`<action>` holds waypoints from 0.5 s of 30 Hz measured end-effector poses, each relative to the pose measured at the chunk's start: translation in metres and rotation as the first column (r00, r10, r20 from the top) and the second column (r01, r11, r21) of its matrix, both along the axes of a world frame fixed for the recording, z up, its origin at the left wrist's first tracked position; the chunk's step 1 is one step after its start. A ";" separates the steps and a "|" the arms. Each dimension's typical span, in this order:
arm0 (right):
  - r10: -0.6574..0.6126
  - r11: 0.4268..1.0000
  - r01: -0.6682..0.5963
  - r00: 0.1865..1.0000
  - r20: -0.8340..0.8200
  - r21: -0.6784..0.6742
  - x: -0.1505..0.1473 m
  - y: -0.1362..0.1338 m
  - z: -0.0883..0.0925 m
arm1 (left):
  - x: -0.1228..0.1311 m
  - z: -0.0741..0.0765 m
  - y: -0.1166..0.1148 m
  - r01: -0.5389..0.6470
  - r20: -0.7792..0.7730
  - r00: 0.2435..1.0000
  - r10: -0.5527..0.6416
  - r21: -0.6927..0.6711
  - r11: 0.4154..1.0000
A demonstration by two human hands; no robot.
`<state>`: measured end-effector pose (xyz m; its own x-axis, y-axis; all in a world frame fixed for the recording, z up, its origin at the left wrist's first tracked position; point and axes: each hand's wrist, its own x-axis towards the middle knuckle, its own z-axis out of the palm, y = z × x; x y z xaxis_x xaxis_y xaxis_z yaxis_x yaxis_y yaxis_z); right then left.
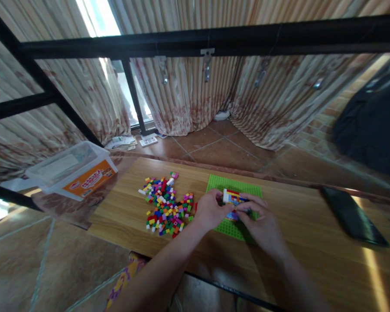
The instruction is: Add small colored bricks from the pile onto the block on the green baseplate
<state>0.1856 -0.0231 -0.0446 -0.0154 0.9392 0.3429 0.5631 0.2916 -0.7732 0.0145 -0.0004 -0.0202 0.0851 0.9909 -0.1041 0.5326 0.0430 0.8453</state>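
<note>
A green studded baseplate lies on the wooden table, partly covered by my hands. On it stands a small build of toy bricks with white, red, yellow and blue parts. My left hand is at the build's left side, its fingers bent and thumb reaching toward the front. From the right, my right hand closes its fingertips against the build's right side. Both hands touch the build, and any single brick between the fingertips is too small to make out. Left of my left hand spreads a pile of loose colourful toy bricks.
A dark phone rests at the right of the wooden table. Beyond the left end stands a clear plastic box with an orange label. Papers lie on the floor near the curtains, and a black metal frame crosses the view.
</note>
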 end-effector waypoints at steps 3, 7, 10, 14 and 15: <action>-0.002 1.000 0.001 0.999 -0.039 -0.024 0.002 0.001 0.000 | 0.002 0.004 -0.002 -0.001 -0.001 1.000 0.001 -0.005 1.000; -0.003 1.000 0.002 0.999 -0.046 -0.014 0.002 0.001 0.000 | 0.005 0.003 -0.004 -0.006 -0.004 1.000 0.006 0.018 1.000; -0.013 1.000 0.012 0.999 -0.052 -0.010 0.003 0.001 0.001 | 0.000 0.003 -0.001 0.036 0.009 0.999 -0.036 0.041 0.999; -0.027 1.000 0.027 0.998 -0.062 -0.006 0.004 0.001 0.003 | -0.036 0.015 0.010 0.182 0.035 0.982 -0.186 0.090 0.979; -0.030 1.000 0.030 0.998 -0.064 -0.004 0.004 0.001 0.003 | -0.050 0.020 0.012 0.233 0.011 0.972 -0.234 0.084 0.969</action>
<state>0.1894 -0.0218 -0.0415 0.0346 0.9399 0.3397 0.5209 0.2731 -0.8087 -0.0351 0.0119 -0.0003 0.3164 0.9484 -0.0199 0.5021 -0.1496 0.8518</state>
